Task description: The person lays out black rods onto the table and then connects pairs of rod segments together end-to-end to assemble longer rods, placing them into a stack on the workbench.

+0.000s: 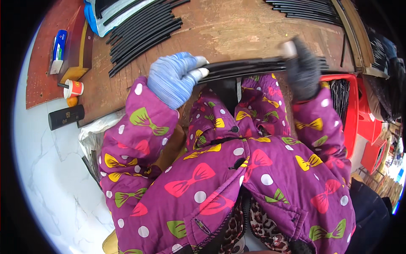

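Note:
A bundle of thin black strips [247,67] lies crosswise along the near edge of the wooden table. My left hand [172,79], in a light blue knitted glove with bare fingertips, is closed round the bundle's left end. At the right part of the bundle is my right hand [302,72], in a dark grey glove and smeared by motion. Its fingers point up and away from me, and whether they grip the strips cannot be made out. The strips' right ends stick out past this hand.
More black strips [144,36] lie in a row at the table's far left, others [306,10] at the far right. A wooden rail [355,38] bounds the right side. Left are a paper cup [74,89] and black cylinder [66,117]; right, a red crate [353,114] holds dark strips.

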Available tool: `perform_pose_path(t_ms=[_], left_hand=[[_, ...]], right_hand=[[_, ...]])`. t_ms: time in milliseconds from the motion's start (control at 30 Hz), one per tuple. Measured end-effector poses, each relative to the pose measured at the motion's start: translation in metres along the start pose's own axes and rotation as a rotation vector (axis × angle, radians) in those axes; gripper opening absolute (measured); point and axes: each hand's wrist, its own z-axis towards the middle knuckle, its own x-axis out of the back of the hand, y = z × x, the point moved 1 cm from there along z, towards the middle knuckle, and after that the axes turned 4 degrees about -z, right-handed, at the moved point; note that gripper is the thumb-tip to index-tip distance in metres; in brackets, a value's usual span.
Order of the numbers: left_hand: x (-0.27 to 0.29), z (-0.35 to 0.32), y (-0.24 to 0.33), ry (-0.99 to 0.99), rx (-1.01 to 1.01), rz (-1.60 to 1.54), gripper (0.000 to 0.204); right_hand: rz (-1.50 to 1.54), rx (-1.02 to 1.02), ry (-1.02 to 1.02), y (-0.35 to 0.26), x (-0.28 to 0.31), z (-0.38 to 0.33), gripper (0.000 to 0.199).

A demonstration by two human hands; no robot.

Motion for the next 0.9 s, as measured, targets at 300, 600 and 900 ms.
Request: perform_pose_path(t_ms=[300,600,900], left_hand=[[-0.005,0.004,0.004,0.001,0.028,0.028,0.019],[-0.012,0.013,0.008,0.014,0.009,-0.037,0.020],[0.013,-0.019,-0.044,0.073,0.311,-0.118,0.024]], right_hand=[[0.424,-0.403,-0.409,-0.042,-0.016,0.005,0.026],[0.685,-0.674,-0.379,-0.052,-0.020,0.002,0.019],[0.687,-0.597,-0.146,0.000,0.047,0.013,0.015]])
